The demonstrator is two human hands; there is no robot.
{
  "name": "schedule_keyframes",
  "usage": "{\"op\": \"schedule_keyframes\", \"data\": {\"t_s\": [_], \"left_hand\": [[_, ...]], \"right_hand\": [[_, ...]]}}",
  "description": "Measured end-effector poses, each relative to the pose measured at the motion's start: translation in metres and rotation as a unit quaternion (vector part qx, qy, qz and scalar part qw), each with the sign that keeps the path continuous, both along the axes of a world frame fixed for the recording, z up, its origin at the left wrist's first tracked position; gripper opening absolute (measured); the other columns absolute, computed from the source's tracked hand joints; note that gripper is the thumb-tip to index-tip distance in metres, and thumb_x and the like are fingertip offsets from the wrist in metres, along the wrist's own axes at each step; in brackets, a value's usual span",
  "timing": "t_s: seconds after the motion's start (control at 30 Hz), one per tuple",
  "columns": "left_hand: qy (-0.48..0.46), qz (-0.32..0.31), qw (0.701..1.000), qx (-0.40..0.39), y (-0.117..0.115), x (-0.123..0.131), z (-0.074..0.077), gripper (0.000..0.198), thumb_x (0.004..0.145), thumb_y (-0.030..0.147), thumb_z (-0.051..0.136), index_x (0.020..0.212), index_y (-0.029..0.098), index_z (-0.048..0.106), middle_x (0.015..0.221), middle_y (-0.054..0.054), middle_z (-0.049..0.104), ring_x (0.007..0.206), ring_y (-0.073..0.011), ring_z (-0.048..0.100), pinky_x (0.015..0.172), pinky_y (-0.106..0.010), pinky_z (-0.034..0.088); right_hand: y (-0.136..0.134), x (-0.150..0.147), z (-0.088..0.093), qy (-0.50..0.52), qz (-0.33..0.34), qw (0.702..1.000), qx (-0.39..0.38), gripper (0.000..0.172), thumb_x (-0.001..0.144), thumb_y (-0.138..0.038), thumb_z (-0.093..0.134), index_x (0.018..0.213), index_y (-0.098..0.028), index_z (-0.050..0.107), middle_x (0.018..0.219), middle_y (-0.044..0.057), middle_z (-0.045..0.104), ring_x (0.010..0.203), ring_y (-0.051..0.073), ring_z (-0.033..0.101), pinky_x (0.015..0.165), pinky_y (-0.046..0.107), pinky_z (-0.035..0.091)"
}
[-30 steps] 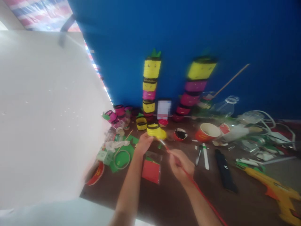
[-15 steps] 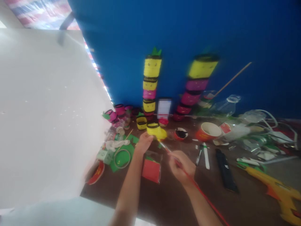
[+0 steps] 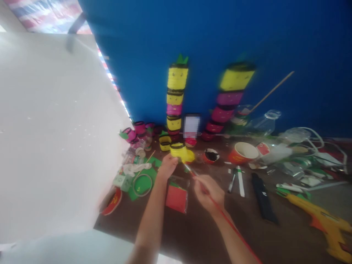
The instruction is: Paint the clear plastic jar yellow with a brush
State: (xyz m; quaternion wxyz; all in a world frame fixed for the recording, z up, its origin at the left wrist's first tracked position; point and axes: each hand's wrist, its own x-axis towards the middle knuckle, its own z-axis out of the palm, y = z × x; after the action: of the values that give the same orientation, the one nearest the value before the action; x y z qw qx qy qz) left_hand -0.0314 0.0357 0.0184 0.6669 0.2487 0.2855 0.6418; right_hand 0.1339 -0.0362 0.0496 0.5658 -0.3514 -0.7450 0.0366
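A small yellow cup with a dark rim is gripped at its lower left by my left hand. My right hand holds a long red-handled paintbrush, whose bristle end meets the lower side of the yellow cup. Just right of the cup is a yellow rounded piece; whether it joins the cup I cannot make out. Behind them stands another yellow cup with green on top. Below my hands lies a red square packet in clear wrapping.
Two stacks of yellow and pink cups, a left one and a right one, rise at the back. On the right are a paint bowl, paper cup, black pouch and yellow glue gun. Left lies a tape ring.
My right hand and the brush have shifted slightly left and up. The yellow cup in my left hand has moved a little left. The whole view has shifted very slightly.
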Motion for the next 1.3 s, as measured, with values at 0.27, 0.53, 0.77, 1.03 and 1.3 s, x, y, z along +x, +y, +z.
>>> {"op": "schedule_keyframes", "data": {"t_s": [0.27, 0.53, 0.77, 1.03, 1.3], "left_hand": [[0.003, 0.001, 1.000, 0.002, 0.0000, 0.0015, 0.0023, 0.036, 0.045, 0.026, 0.084, 0.073, 0.013, 0.066, 0.066, -0.001, 0.062, 0.062, -0.0091, 0.054, 0.071, -0.027, 0.041], [0.010, 0.001, 1.000, -0.006, 0.0038, 0.0009, -0.0056, 0.031, 0.050, 0.019, 0.081, 0.076, 0.012, 0.064, 0.068, -0.002, 0.063, 0.074, -0.0133, 0.060, 0.077, -0.029, 0.043], [0.017, -0.002, 1.000, -0.007, 0.0029, 0.0011, -0.0056, 0.032, 0.051, 0.020, 0.081, 0.077, 0.014, 0.064, 0.071, -0.003, 0.064, 0.079, -0.0155, 0.061, 0.077, -0.030, 0.043], [0.019, -0.008, 1.000, 0.006, 0.0013, 0.0024, -0.0009, 0.040, 0.044, 0.029, 0.084, 0.077, 0.014, 0.066, 0.067, -0.002, 0.064, 0.072, -0.0142, 0.060, 0.076, -0.030, 0.043], [0.024, -0.009, 1.000, -0.006, 0.0012, 0.0030, -0.0016, 0.040, 0.048, 0.023, 0.082, 0.083, 0.014, 0.066, 0.074, -0.004, 0.068, 0.081, -0.0178, 0.063, 0.082, -0.033, 0.043]], "right_hand": [[-0.0008, -0.0004, -0.0010, 0.004, -0.006, 1.000, -0.005, 0.022, 0.074, -0.002, 0.056, 0.087, -0.019, 0.061, 0.076, 0.004, 0.067, 0.071, 0.015, 0.065, 0.066, 0.028, 0.054], [-0.0009, -0.0003, -0.0004, 0.002, -0.011, 1.000, 0.002, 0.021, 0.075, -0.002, 0.055, 0.087, -0.019, 0.061, 0.075, 0.004, 0.067, 0.070, 0.014, 0.064, 0.066, 0.028, 0.053], [-0.0021, -0.0008, -0.0002, 0.008, -0.002, 1.000, -0.002, 0.021, 0.075, -0.002, 0.055, 0.086, -0.018, 0.061, 0.074, 0.005, 0.066, 0.071, 0.015, 0.064, 0.067, 0.030, 0.053], [-0.0016, -0.0015, 0.0005, 0.007, -0.009, 1.000, -0.001, 0.020, 0.075, -0.002, 0.055, 0.086, -0.019, 0.061, 0.075, 0.004, 0.067, 0.072, 0.015, 0.064, 0.068, 0.028, 0.054], [-0.0020, -0.0020, -0.0027, 0.004, -0.009, 1.000, 0.002, 0.022, 0.075, -0.003, 0.055, 0.088, -0.019, 0.062, 0.077, 0.004, 0.067, 0.074, 0.015, 0.065, 0.070, 0.029, 0.054]]}}
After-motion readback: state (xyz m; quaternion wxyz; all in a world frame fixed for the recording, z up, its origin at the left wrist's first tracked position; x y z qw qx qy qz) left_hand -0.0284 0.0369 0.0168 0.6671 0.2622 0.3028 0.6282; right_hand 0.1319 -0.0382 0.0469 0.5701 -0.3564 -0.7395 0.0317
